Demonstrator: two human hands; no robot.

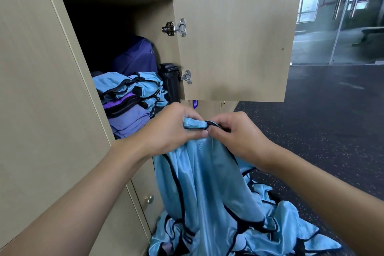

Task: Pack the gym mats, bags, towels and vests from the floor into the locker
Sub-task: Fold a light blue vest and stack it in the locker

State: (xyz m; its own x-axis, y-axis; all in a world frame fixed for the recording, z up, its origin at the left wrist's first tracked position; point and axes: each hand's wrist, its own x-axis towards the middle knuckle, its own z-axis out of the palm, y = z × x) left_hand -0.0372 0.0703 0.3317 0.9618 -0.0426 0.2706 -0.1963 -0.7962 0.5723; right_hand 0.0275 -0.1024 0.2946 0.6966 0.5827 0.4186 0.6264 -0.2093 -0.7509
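Observation:
A light blue vest (207, 176) with black trim hangs in front of the locker (52, 89). My left hand (172, 131) grips its bunched top edge, and my right hand (232, 131) pinches the black strap right beside it. Inside the open compartment lies a stack of folded light blue vests (133, 87) on purple towels (128, 118). Behind the stack stands a purple bag (137, 56), with a black rolled mat (170, 79) against the right wall. More blue vests (286, 226) lie heaped on the floor below.
The locker door (236, 39) stands swung open to the right at head height. Shut lower compartments with brass knobs (148, 199) sit beneath my arms. Dark speckled floor (322, 131) stretches to the right toward glass doors (340, 6).

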